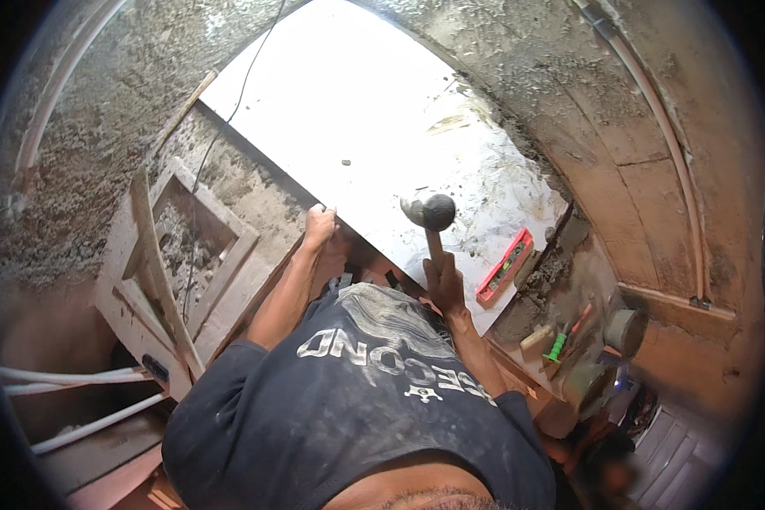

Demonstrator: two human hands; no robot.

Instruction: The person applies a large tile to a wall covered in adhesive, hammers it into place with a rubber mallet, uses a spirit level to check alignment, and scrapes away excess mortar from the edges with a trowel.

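The person is leaning over a large white floor tile (348, 127) that is lying on a rough mortar bed, and both hands are working on it. The left hand (319, 225) is closing over the tile's near left edge, fingers curled on the rim, apparently to be steadying the slab and feeling its level against the sunken surface beside it. The right hand (444, 280) is gripping the wooden handle of a rubber mallet (432, 214), whose dark round head is hovering just above the tile's near part; holding it low on the handle is likely giving room for a soft tapping swing. A red spirit level (506, 265) is lying flat on the tile near its right edge, within reach of the right hand, probably so the surface can be checked between taps. Past that edge, on the ledge to the right, a green-handled tool (558, 344) is lying among other tools too small to tell, beside two mortar-crusted buckets (625, 330). On the left, a wooden frame (174, 255) is resting in the mortar, with white pipes (76, 378) below it.

Counted: one tile, one mallet, one level, two buckets, three visible pipe runs at the lower left.
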